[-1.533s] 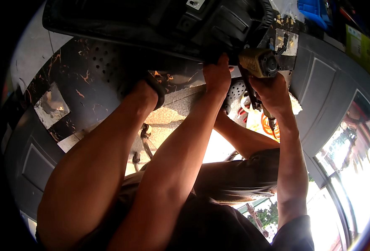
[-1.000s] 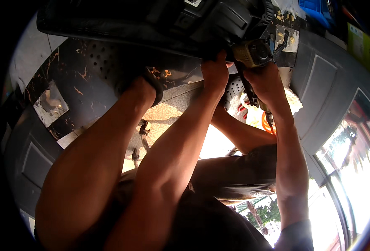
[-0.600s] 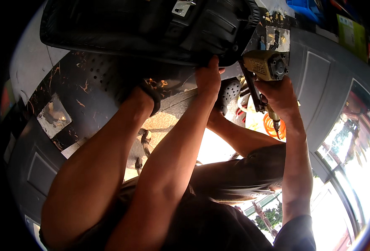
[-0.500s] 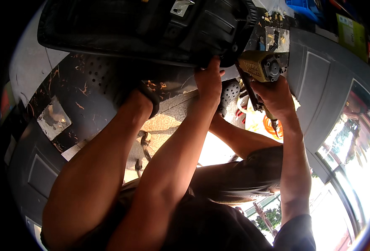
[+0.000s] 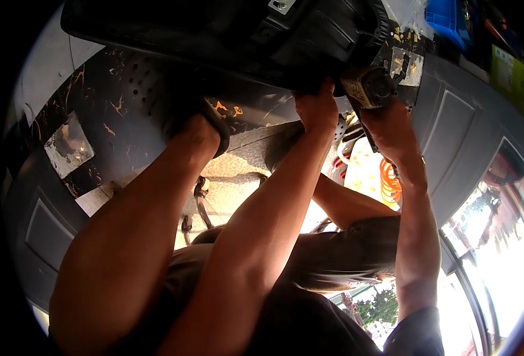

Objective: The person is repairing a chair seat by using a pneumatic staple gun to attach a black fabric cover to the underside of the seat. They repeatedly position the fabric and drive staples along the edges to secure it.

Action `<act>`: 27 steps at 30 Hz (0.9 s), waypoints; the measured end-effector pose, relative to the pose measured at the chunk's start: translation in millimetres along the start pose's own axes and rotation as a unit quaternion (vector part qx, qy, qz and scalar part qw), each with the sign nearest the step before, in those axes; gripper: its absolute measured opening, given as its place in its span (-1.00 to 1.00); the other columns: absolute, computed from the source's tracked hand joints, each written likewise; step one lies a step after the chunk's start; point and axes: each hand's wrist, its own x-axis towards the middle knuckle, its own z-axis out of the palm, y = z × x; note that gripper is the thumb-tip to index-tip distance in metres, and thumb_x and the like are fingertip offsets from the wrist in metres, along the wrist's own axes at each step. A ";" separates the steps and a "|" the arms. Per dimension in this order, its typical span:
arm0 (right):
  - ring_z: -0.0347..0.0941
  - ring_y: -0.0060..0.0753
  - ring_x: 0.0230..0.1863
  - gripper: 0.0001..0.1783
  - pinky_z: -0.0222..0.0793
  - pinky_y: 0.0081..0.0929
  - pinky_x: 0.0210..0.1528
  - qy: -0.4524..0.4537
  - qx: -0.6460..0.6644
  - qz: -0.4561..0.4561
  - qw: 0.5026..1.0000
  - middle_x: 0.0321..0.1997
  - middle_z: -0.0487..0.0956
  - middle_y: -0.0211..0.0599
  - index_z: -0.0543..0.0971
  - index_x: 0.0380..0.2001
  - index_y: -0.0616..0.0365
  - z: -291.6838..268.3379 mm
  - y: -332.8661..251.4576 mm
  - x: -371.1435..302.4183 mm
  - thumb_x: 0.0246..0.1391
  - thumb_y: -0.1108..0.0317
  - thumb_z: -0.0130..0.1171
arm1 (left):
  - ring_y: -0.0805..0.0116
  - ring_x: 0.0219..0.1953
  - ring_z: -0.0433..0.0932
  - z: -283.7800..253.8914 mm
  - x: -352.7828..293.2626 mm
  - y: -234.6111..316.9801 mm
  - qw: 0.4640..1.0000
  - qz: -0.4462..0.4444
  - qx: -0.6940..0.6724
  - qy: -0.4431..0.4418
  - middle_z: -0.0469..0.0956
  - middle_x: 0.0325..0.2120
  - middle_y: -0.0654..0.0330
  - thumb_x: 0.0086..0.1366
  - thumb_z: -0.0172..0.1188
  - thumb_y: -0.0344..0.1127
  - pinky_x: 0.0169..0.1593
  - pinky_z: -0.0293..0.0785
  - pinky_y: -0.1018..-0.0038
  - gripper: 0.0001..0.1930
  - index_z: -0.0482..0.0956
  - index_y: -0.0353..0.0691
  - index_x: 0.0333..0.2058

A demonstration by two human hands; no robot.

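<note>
Here, left hand [image 5: 317, 110] clasping edge of black molded piece [image 5: 232, 41]; right hand [image 5: 390, 126] gripping tan power tool [image 5: 362, 85].

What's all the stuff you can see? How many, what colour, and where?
moulded piece: 1, black, top
metal plate: 1, silver, top
power tool: 1, tan, upper right
coiled hose: 1, orange, below the tool
bin: 1, blue, top right
box: 1, green, far right
panels: 2, grey, both sides
holed shoes: 2, grey, below the piece
legs: 2, bare-shinned, middle
left hand: 1, bare, at the piece's edge
right hand: 1, bare, gripping the tool
</note>
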 end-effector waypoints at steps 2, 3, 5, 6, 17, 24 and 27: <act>0.56 0.26 -0.19 -0.69 0.45 -0.13 -0.13 -0.018 0.011 0.001 1.000 -0.36 0.61 0.21 0.58 -0.23 0.29 -0.6 1.9 1.8 -0.05 0.36 0.09 | 0.10 0.09 0.53 -1.1 -2.6 1.3 1.000 -0.003 -0.012 -0.008 0.56 0.03 -0.09 0.11 0.41 -0.30 0.19 0.37 0.33 -0.32 0.32 -0.43 0.15; 0.56 0.25 -0.18 -0.69 0.46 -0.15 -0.15 -0.010 0.010 0.015 1.000 -0.35 0.61 0.19 0.58 -0.22 0.28 -0.7 0.6 1.3 -0.04 0.35 0.11 | 0.10 0.09 0.53 -0.8 -3.8 2.3 1.000 -0.003 -0.027 -0.010 0.55 0.03 -0.10 0.11 0.40 -0.29 0.20 0.37 0.33 -0.31 0.31 -0.43 0.15; 0.56 0.25 -0.17 -0.69 0.46 -0.17 -0.15 -0.024 0.022 0.015 0.999 -0.35 0.61 0.19 0.58 -0.21 0.28 -4.8 -3.1 0.5 -0.03 0.34 0.12 | 0.09 0.10 0.53 -1.0 -4.9 4.1 0.999 -0.003 -0.044 -0.013 0.55 0.03 -0.10 0.12 0.39 -0.28 0.20 0.36 0.33 -0.31 0.29 -0.43 0.16; 0.56 0.26 -0.16 -0.69 0.46 -0.18 -0.16 -0.029 0.028 0.018 0.999 -0.35 0.61 0.18 0.58 -0.21 0.28 -7.7 -5.6 -1.2 -0.02 0.34 0.12 | 0.08 0.10 0.52 -0.8 -7.0 5.6 0.999 -0.003 -0.043 -0.017 0.55 0.03 -0.11 0.13 0.39 -0.28 0.20 0.36 0.32 -0.31 0.29 -0.43 0.16; 0.57 0.25 -0.19 -0.67 0.47 -0.21 -0.19 -0.033 0.045 -0.029 0.998 -0.36 0.61 0.21 0.60 -0.21 0.28 -3.3 10.8 8.3 0.00 0.29 0.16 | 0.08 0.09 0.54 -2.8 -6.9 7.9 1.000 0.011 -0.011 -0.017 0.57 0.02 -0.06 0.14 0.37 -0.24 0.17 0.39 0.28 -0.35 0.34 -0.37 0.16; 0.61 0.14 -0.24 -0.67 0.47 -0.24 -0.19 -0.031 0.047 -0.010 0.998 -0.36 0.63 0.18 0.60 -0.21 0.30 -1.2 14.7 12.8 -0.03 0.32 0.16 | 0.11 0.09 0.55 -4.5 -7.1 9.4 1.000 0.007 -0.007 -0.018 0.57 0.03 -0.05 0.16 0.34 -0.25 0.18 0.39 0.30 -0.39 0.36 -0.37 0.15; 0.61 0.15 -0.23 -0.67 0.47 -0.22 -0.20 -0.029 0.033 -0.008 0.999 -0.37 0.63 0.19 0.60 -0.22 0.32 -2.5 5.9 10.9 -0.04 0.32 0.16 | 0.31 -0.18 0.54 -2.1 -5.5 5.0 0.999 0.044 -0.019 0.003 0.57 -0.16 0.13 0.20 0.31 -0.22 -0.09 0.49 0.41 -0.56 0.48 -0.34 -0.02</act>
